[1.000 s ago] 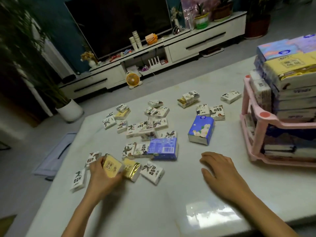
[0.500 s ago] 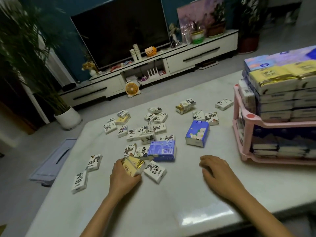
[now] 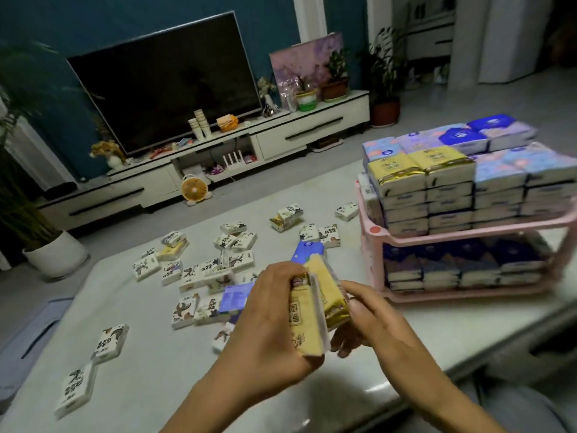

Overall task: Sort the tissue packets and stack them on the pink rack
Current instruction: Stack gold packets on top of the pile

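Left hand: my left hand (image 3: 268,320) grips the yellow packets (image 3: 304,323), two of them held on edge side by side, with the fingers wrapped over the near one.
Right hand: my right hand (image 3: 371,320) meets the pair from the other side, its fingers curled against the gold-ended far packet.
Held position: I have the pair raised above the table (image 3: 140,379), in front of the pink rack (image 3: 374,232) and apart from it.
Rack: it stands at the right end of the table. Its upper tier is stacked with yellow, lilac and blue packets; its lower tier is filled with dark blue ones.
Surface: the table top is pale and glossy, with a bright reflection at the near edge.
Loose stock: white printed packets (image 3: 187,276) lie scattered across the middle and left of the table. One blue packet (image 3: 307,251) stands just behind my hands, and a flat blue packet (image 3: 235,296) lies beside my left hand.
Room, far wall: I see a dark television (image 3: 165,85) on a long white cabinet (image 3: 312,132) against a teal wall.
Room, floor: a small yellow fan (image 3: 194,189) sits before the cabinet, and a white plant pot (image 3: 56,254) stands at the left.
Lighting: dim.
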